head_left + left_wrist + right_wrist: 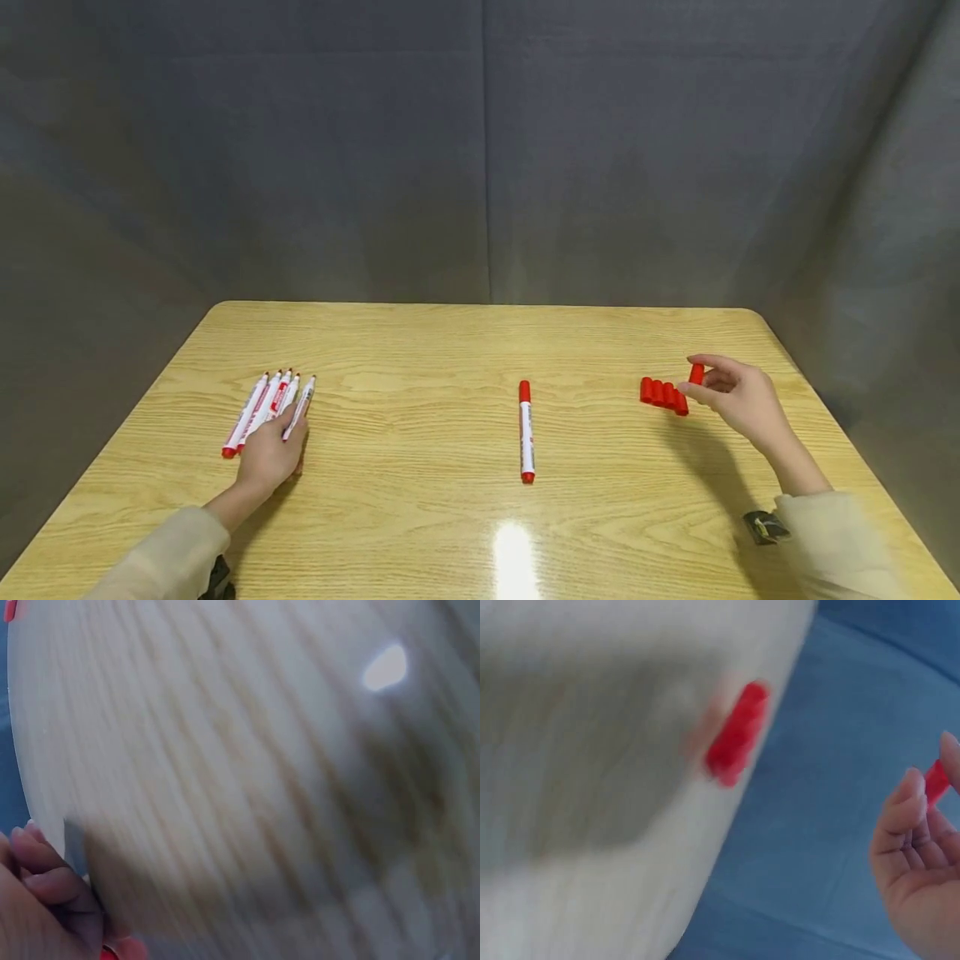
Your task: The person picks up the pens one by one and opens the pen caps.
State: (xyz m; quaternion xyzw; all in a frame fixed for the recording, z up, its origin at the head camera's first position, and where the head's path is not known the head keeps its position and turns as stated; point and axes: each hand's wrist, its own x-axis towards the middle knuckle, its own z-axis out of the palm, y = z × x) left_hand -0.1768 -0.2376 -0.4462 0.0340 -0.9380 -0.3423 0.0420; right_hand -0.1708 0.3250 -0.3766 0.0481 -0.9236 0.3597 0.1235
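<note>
My left hand [272, 454] holds a white marker [302, 407] without its cap, at the right end of a row of uncapped markers [244, 414]. These lie side by side at the table's left, tips pointing away. Part of the row is hidden behind the hand. Over on the right, my right hand [738, 398] pinches a red marker cap [697, 374] between thumb and fingertips. The same cap [934, 782] shows at the edge of the right wrist view. Just left of that hand, several red caps [657, 392] lie in a row on the table.
One capped red marker [527, 437] lies alone near the middle of the wood-grain table [420, 500], its cap end away from me. Behind the table's far edge hangs a dark grey curtain [375, 167]. A bright light reflection shows near the front edge.
</note>
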